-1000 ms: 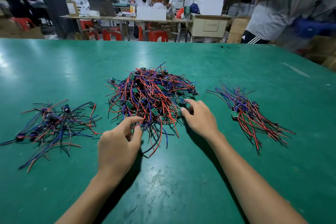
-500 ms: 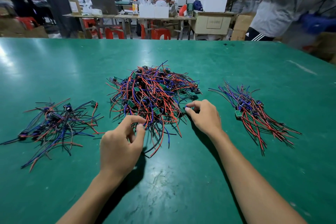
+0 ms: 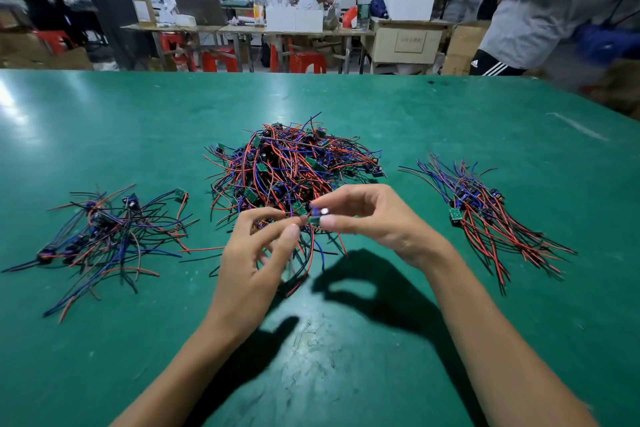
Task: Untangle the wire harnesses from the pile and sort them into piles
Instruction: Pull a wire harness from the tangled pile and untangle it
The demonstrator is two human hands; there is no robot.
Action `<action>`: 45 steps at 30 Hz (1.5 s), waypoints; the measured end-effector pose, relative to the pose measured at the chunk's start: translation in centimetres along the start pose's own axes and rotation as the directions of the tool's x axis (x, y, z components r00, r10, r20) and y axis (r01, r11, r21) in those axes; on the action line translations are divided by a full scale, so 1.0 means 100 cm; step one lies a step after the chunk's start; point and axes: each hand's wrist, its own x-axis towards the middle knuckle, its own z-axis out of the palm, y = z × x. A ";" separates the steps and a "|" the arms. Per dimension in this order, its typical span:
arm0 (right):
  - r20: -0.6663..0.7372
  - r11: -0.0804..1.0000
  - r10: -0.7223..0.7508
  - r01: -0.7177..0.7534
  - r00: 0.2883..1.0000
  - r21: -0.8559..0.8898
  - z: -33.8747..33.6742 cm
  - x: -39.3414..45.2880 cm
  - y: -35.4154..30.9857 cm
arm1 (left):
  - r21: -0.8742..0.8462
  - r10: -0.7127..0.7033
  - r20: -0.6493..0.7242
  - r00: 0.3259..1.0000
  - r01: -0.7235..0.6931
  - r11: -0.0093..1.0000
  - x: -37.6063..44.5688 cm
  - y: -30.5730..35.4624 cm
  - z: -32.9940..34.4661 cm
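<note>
A green table (image 3: pixel 104 121) is seen from above, and three groups of wire harnesses are laid out across it. At the far left, a loose sorted pile (image 3: pixel 107 232) of mostly blue and black leads with a few red ones is spread flat, well apart from the rest. Towards the middle, the left hand (image 3: pixel 256 253) is raised above the table with its fingers curled; thin wires are pinched between its thumb and forefinger at the near edge of the heap. Behind both hands, the large tangled pile (image 3: pixel 294 170) of red, blue and black wires with small green circuit boards is heaped at the centre. Just beside the left fingertips, a small harness module (image 3: pixel 320 215) with a green board is held up, and its leads trail down to the table. That module is gripped between the thumb and first fingers of the right hand (image 3: pixel 374 222), the other fingers being loosely bent. At the far right, a neater bundle (image 3: pixel 485 218) of red and blue harnesses is laid with its leads fanning toward the near right. Beyond the table, people at workbenches (image 3: pixel 284 28) are seen.
</note>
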 end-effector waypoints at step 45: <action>-0.286 0.623 -0.146 -0.137 0.947 -0.770 -0.011 -0.004 0.025 | 0.318 0.203 -0.116 0.972 -0.158 0.935 0.004 -0.018 -0.018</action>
